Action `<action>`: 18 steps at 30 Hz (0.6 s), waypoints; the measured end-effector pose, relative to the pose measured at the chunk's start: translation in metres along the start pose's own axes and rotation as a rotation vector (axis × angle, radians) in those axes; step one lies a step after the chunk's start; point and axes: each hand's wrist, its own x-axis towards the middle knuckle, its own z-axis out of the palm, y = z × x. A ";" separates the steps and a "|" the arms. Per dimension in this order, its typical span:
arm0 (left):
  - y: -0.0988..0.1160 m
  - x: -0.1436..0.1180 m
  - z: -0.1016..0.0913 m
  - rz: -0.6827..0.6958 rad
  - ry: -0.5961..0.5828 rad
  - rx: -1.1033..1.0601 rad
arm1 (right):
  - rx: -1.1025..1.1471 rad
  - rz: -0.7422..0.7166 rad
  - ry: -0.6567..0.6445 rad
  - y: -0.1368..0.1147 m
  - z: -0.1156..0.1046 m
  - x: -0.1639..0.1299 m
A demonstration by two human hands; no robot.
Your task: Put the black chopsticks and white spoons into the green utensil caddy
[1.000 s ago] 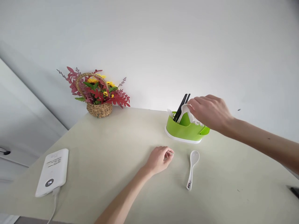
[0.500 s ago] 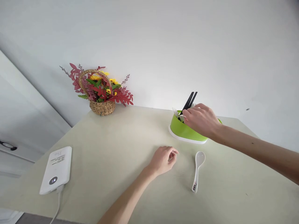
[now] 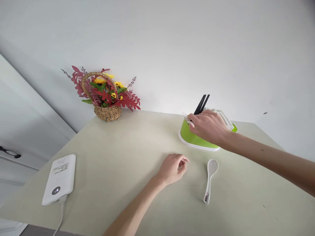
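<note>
A home: flower basket and cutlery holder on a table

One camera only, worn on the person's head; it looks forward and somewhat down across the pale table toward the white wall behind it; both forearms reach in from the lower edge, near the lens; the flower basket sits at the far edge, well away.

A pale table bears a flower basket, power bank, green holder, what looks like a ceramic spoon.
</note>
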 end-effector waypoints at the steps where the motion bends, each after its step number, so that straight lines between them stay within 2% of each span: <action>1: 0.000 0.000 0.000 0.000 -0.001 0.002 | 0.017 0.000 0.010 0.001 0.001 -0.001; 6: 0.000 0.000 0.000 0.002 -0.002 0.016 | 0.104 -0.029 0.182 0.005 0.006 -0.016; 10: 0.000 0.000 0.000 0.009 -0.006 0.018 | 0.253 -0.176 0.324 0.007 0.001 -0.049; 12: -0.001 0.000 0.001 0.013 -0.007 0.015 | 0.342 -0.289 0.317 0.009 0.000 -0.070; 14: -0.001 0.000 0.001 0.014 -0.006 0.009 | 0.395 -0.327 0.275 0.011 0.002 -0.092; 18: -0.001 -0.001 0.001 0.010 -0.008 0.008 | 0.454 -0.140 0.139 0.018 0.020 -0.131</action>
